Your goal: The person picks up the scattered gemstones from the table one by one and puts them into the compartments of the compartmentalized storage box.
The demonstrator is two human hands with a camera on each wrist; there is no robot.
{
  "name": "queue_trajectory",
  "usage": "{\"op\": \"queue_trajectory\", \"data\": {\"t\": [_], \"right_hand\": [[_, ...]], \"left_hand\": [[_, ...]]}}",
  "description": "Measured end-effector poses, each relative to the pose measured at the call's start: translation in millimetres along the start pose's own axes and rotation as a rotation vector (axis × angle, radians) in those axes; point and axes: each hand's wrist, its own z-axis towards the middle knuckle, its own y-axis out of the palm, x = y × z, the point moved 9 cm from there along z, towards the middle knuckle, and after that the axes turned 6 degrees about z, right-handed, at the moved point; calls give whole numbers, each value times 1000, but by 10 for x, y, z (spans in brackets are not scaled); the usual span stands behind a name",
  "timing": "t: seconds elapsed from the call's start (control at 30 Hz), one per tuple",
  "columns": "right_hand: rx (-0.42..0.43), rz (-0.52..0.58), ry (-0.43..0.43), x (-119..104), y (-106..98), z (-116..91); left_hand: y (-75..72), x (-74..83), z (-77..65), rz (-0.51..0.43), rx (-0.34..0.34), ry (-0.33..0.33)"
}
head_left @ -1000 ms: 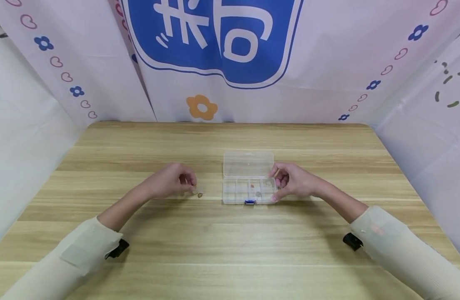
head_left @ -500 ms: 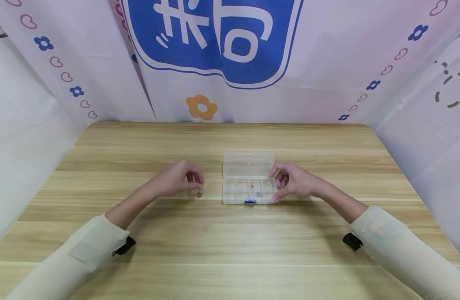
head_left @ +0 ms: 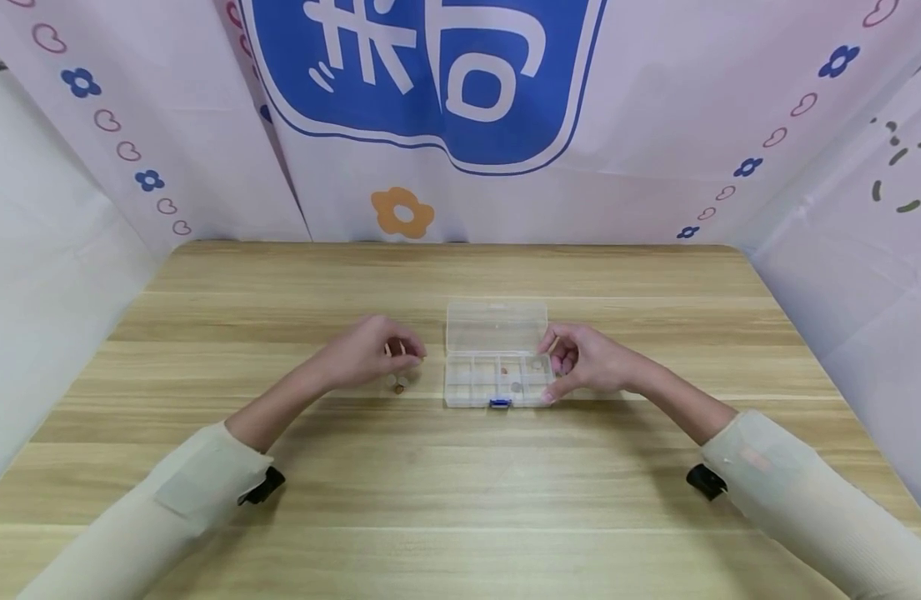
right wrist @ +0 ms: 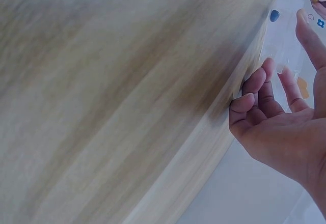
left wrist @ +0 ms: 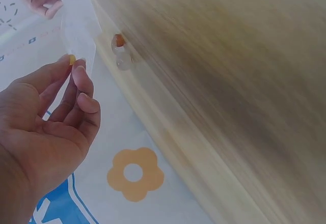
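Note:
My left hand [head_left: 366,350] pinches a small yellow bead-like piece [left wrist: 72,59] between thumb and forefinger, left of a clear plastic compartment box [head_left: 471,377]. Below that hand, a small orange-brown piece [left wrist: 119,40] and clear rounded pieces [left wrist: 123,61] lie on the table. My right hand [head_left: 591,362] grips the box's right end, thumb at the front and forefinger at the back. The lid [head_left: 498,327] lies folded back, away from me. Inside the compartments are a grey rounded piece [head_left: 516,387], a small reddish piece [head_left: 504,372] and a clear one [head_left: 537,364].
A blue latch [head_left: 500,403] is on the box's front side. The wooden table [head_left: 460,483] reaches back to a printed white cloth [head_left: 618,200] hanging behind it. Each sleeve has a black device [head_left: 706,482] at the cuff.
My left hand has risen off the small pieces on the table and shifted right toward the box, with the yellow piece in its fingertips. My right hand has stayed on the box.

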Motion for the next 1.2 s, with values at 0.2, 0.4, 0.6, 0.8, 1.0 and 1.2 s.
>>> {"op": "queue_trajectory", "data": {"t": [0.2,0.4,0.6,0.8,1.0,1.2], "right_hand": [[-1,-1,1,8,-8,6],[0,-2,-4,10,-17,12],[-2,-5,-11,0,-11,6],[-1,-1,-19,1,-7,4],[-3,4,-17,13,-4,9],[0,-2,-14,25,-10,11]], "left_hand": [[5,94,72,3,14,25],[23,145,148,13,31,37],[57,210,216,-15,37,46],[108,220,272,-28,37,32],[163,258,314,-22,30,48],[191,300,362,-26,29,70]]}}
